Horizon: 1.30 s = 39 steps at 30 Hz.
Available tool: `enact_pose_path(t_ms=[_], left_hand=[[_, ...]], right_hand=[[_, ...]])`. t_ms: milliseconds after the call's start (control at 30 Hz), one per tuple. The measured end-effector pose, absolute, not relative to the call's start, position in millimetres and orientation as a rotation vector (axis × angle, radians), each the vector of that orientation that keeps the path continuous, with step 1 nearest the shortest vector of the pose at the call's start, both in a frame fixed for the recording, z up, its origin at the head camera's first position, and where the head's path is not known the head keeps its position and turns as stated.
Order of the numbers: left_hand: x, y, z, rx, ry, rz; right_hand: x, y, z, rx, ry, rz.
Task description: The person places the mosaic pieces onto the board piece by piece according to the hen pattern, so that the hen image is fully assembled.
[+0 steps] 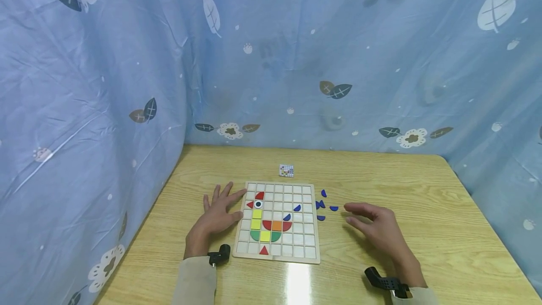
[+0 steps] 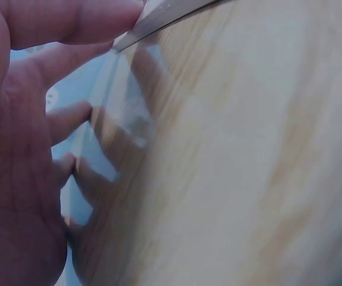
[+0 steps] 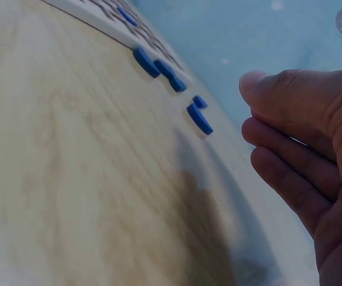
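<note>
A wooden grid board (image 1: 311, 239) lies on the table with coloured shapes forming a bird-like figure. Its shapes include yellow squares (image 1: 257, 213), an orange square (image 1: 277, 226), a round eye tile (image 1: 258, 204) and a red triangle (image 1: 264, 250). Two blue half-moon pieces sit in its cells, one being the upper blue piece (image 1: 297, 208). With fingers spread, my left hand (image 1: 218, 216) touches the board's left edge with thumb and index finger. To the right of several loose blue half-moon pieces (image 1: 334, 208), my right hand (image 1: 378, 229) hovers, fingers loosely bent and holding nothing.
Behind the board lies a small pattern card (image 1: 286, 170) with a similar picture. A blue patterned curtain (image 1: 271, 84) hangs along the back and sides of the wooden table (image 1: 381, 173). Each wrist wears a black camera mount, such as the right mount (image 1: 383, 282).
</note>
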State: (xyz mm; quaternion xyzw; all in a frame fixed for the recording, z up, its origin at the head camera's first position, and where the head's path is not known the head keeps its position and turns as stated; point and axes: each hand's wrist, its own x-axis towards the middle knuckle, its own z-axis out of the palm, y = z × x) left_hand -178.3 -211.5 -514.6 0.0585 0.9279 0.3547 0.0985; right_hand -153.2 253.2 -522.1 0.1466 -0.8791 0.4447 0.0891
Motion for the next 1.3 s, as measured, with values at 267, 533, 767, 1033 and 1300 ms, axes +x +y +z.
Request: enact_pose_path(t_ms=[267, 533, 767, 1033, 1300], left_hand=[[-179, -212, -517, 0.170, 2.745, 1.058], [-180, -213, -518, 0.171, 2.736, 1.071], [-180, -213, -517, 0.167, 2.739, 1.071], [-180, -213, -518, 0.164, 2.735, 1.071], [-180, -213, -518, 0.160, 2.738, 1.069]], right_hand=[[-172, 240, -525, 0.511, -2.639, 1.371], [-185, 228, -528, 0.538, -2.708, 1.332], [-191, 220, -530, 0.563, -2.698, 1.210], [-187, 212, -519, 0.567, -2.702, 1.163], [-185, 188, -509, 0.704, -2.605, 1.188]])
